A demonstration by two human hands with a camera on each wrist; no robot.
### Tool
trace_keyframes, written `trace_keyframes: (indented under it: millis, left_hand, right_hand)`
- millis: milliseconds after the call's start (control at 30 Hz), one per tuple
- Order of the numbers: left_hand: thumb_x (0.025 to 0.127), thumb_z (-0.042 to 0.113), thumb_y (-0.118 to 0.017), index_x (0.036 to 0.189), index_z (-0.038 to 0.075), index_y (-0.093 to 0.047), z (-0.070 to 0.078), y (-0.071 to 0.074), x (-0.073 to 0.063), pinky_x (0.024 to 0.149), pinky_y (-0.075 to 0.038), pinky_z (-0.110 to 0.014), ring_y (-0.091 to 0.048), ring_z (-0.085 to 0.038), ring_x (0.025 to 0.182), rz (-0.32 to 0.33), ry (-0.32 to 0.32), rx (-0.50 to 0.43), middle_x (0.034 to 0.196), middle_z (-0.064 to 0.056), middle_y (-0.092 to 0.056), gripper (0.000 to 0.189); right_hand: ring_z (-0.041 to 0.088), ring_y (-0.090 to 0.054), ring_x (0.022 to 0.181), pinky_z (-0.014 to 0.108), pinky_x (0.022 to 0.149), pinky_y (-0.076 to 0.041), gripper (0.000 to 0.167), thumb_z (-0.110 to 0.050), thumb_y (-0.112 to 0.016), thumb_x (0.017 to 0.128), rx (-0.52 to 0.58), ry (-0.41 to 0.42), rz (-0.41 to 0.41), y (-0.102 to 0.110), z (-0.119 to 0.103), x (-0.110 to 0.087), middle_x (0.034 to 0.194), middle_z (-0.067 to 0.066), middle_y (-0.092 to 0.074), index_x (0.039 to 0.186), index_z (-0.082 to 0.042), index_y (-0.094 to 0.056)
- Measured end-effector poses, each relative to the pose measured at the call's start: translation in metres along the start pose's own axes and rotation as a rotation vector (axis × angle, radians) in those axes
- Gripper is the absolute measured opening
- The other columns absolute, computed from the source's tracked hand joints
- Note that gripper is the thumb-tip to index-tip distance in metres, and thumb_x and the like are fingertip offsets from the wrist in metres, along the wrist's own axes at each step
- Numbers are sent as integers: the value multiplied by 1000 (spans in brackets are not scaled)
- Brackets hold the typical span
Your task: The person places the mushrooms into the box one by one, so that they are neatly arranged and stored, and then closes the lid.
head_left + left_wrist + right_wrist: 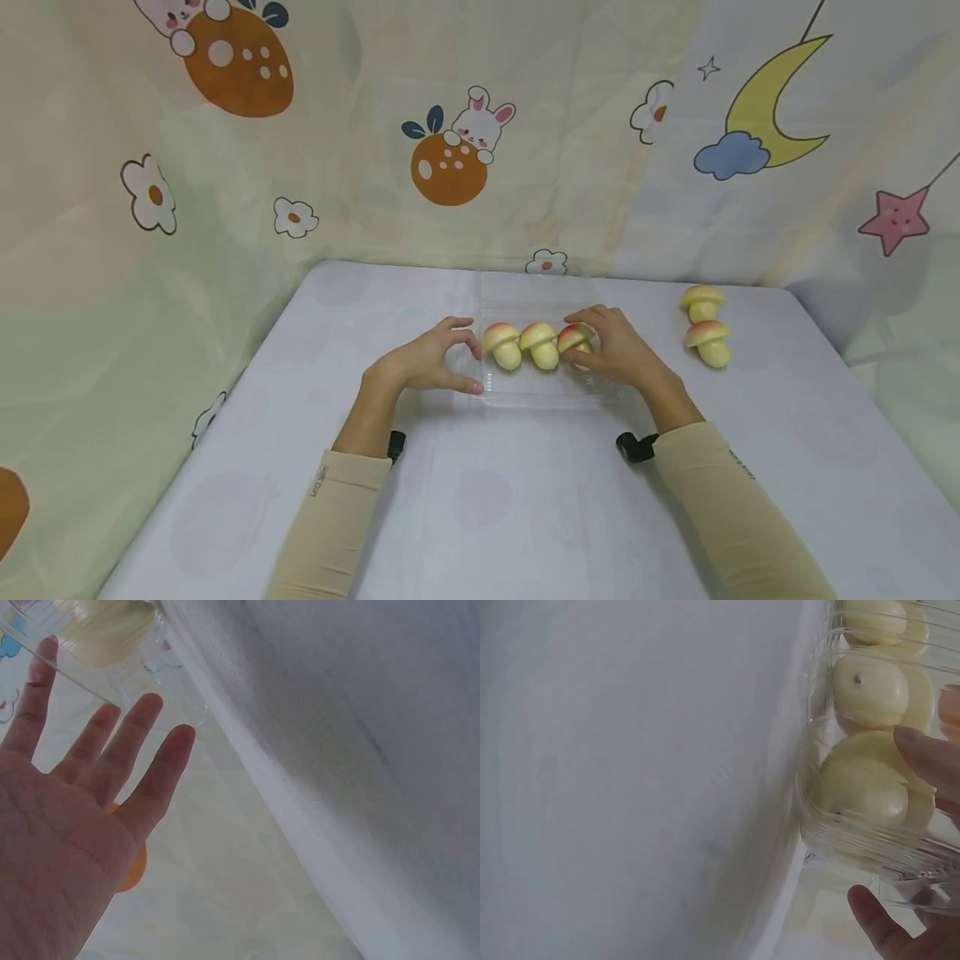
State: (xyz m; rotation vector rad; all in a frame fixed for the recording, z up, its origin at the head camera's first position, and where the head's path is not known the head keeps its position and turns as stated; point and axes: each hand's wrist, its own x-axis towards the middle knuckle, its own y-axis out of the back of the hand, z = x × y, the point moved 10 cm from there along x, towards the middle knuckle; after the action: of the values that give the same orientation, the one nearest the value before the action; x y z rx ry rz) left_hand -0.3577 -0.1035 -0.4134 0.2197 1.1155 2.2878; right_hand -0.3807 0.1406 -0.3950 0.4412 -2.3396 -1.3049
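Observation:
Three pale yellow toy mushrooms with red-tinged caps sit in a row inside a clear plastic box: a left one, a middle one and a right one. My right hand reaches over the box's right side, with thumb and fingers around the right mushroom. In the right wrist view the thumb lies against that mushroom, and another finger is outside the box wall. At the box's left wall, my left hand has its fingers spread and relaxed, holding nothing.
Two more toy mushrooms, a rear one and a front one, lie on the white-covered table to the right of the box. A printed cloth hangs behind the table's far edge and along its sides.

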Motion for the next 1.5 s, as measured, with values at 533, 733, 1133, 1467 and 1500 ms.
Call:
trace_keyframes:
  millis: [533,733,1133,1467,1500]
  left_hand:
    - [80,48,-87,118,17,-66,0,5,-3,118,-34,-53,-29,-33,153,7,-19,2,169,-9,-22,53]
    - [79,47,-87,118,17,-66,0,3,-2,118,-33,-53,-28,-33,154,1,-9,0,169,-9,-21,53]
    - [80,47,-87,118,18,-66,-3,1,-2,118,-34,-52,-29,-33,153,10,-12,8,169,-8,-21,53]
    - [80,47,-87,118,18,-66,0,0,-1,118,-34,-53,-29,-34,153,8,-24,9,169,-9,-22,52]
    - [80,47,-87,118,18,-66,1,0,-1,118,-34,-53,-29,-34,153,8,-25,10,169,-9,-22,52]
  right_hand:
    - [43,-42,131,62,107,-36,48,-29,-73,97,24,-35,30,23,3,-5,141,19,-54,139,-8,-59]
    - [45,-44,131,63,107,-35,44,-29,-70,98,-3,-32,91,39,13,-13,138,19,-56,136,-8,-61]
    - [47,-47,129,65,105,-36,42,-28,-71,98,-39,-50,139,55,36,-32,136,21,-57,133,-7,-62]
    - [48,-46,128,65,103,-36,45,-21,-76,93,-60,-82,176,71,57,-54,134,22,-57,132,-4,-62]
    - [49,-46,127,65,103,-36,46,-20,-77,92,-65,-81,181,73,59,-57,134,22,-57,132,-3,-62]
